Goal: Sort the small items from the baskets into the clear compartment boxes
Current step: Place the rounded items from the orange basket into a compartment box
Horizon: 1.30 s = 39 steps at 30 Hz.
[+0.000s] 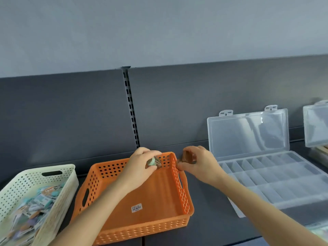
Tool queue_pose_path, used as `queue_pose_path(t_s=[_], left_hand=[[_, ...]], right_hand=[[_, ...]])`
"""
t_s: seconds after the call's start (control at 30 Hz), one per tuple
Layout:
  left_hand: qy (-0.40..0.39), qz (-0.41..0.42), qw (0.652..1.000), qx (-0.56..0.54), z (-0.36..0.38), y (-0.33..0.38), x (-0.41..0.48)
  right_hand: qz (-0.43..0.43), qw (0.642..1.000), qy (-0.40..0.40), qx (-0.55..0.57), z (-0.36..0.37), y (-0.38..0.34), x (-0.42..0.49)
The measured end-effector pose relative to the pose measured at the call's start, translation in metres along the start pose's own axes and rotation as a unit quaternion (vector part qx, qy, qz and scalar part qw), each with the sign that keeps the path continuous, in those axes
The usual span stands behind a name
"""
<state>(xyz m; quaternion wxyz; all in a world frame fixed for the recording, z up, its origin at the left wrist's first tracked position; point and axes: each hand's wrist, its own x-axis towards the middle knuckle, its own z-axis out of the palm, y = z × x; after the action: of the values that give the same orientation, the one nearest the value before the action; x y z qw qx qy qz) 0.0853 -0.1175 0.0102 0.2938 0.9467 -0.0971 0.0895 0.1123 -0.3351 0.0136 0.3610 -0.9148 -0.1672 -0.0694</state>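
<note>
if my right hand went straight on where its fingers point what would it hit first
Probably the orange basket, at its far right corner beside the right hand and its brown item. Depth is unclear: passing above the rim, it would meet the left hand gripping small items.

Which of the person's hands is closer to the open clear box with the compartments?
Right. The right hand, pinching a brown item, is by the left edge of the clear box; the left hand, gripping small items, is farther off, over the orange basket.
</note>
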Motion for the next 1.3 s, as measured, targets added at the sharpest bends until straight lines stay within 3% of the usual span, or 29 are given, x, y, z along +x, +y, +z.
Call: queue_pose_path(t_s=[0.33, 0.83, 1.3], left_hand=[[0.004, 0.043, 0.999, -0.012, 0.058, 0.102, 0.04], [-0.016, 0.114, 0.99, -0.08, 0.234, 0.311, 0.086], [-0.068, 0.167, 0.979, -0.094, 0.345, 0.429, 0.152]], right_hand=[[0.06, 0.996, 0.063, 0.034, -0.089, 0.076, -0.04], [0.144, 0.98, 0.127, 0.042, -0.264, 0.255, -0.121], [0.246, 0.951, 0.186, 0.034, -0.352, 0.372, -0.155]])
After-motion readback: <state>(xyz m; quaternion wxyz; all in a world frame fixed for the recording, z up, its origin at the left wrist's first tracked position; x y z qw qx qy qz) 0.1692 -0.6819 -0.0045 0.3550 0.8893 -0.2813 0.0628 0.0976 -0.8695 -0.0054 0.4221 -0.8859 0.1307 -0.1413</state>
